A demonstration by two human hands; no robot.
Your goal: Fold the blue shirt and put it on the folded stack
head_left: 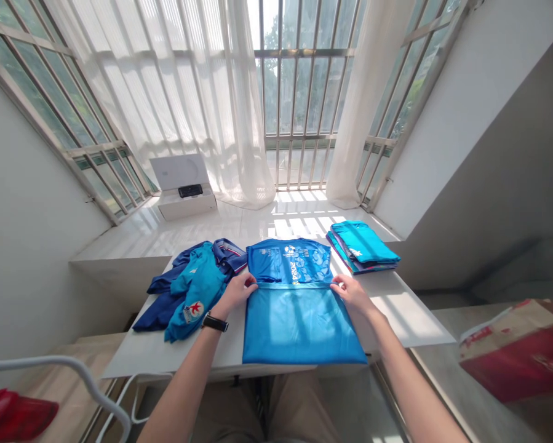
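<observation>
Bright blue printed shirt (299, 326) is laid flat on a white rectangular table (409, 323), with a doubled edge running across its middle and "2024" printed on the part beyond that edge. The left hand (234, 294), with a black-strapped wristwatch (214, 322) on its wrist, is placed on the cloth at the left end of the edge, and the right hand (352, 294) is placed at the right end. The fingers (247, 284) of both hands are extended, slightly spread and laid over the fabric; whether the cloth is pinched cannot be told. A crumpled heap of navy and teal garments (190, 289) is left just beside the left hand, and a red star badge is seen on the teal piece. A neat stack of folded turquoise shirts (363, 247) is placed at the far right of the table. Farther off, a white box with a raised lid (183, 187) is set on a white window ledge (119, 243), with a black object (190, 191) lying in it. A red-and-tan cardboard carton (516, 351) is seen at lower right, and a red fabric object (13, 418) at lower left.
</observation>
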